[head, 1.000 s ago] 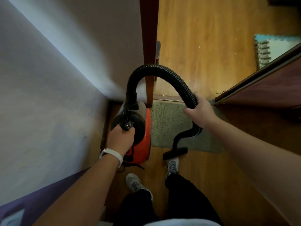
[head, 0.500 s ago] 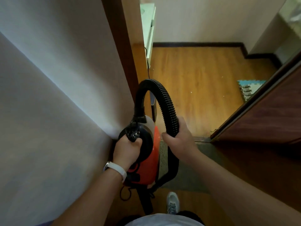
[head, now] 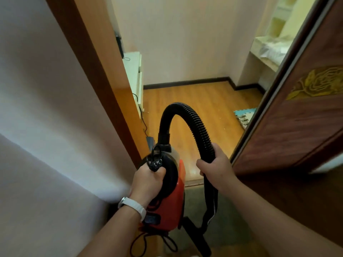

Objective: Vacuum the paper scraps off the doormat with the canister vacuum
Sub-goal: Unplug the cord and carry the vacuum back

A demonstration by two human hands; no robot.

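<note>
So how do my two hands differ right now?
The left hand grips the black top of the orange canister vacuum; the right hand grips the black ribbed hose. The left wrist wears a white band; the right wrist is bare. Both hands are curled around vacuum parts.

Orange canister vacuum [head: 167, 206] lifted above grey-green doormat [head: 232, 225].

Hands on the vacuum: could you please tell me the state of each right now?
Left hand: closed, gripping the top of the canister vacuum.
Right hand: closed, gripping the black hose.
</note>
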